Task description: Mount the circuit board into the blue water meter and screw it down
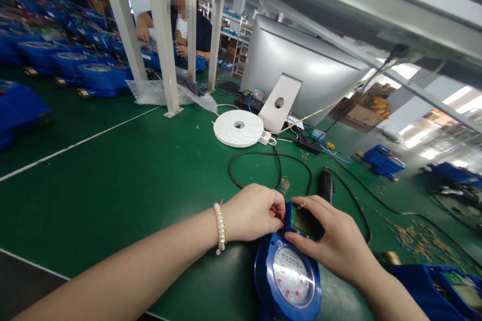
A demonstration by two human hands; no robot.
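A blue water meter (pixel 288 276) with a round dial face lies on the green table near me. At its far end sits a small green display module (pixel 304 221). My left hand (pixel 250 211), with a pearl bracelet at the wrist, is closed and pinches thin red wires beside the module. My right hand (pixel 333 238) curls round the module's right side, its fingers pressed on it.
A white tape reel (pixel 238 128), black cables (pixel 271 158) and a silver monitor back (pixel 301 67) lie ahead. Many blue meters (pixel 94 75) pile up far left. Another person (pixel 181 25) works behind white posts. Small brass parts (pixel 417 238) are scattered right.
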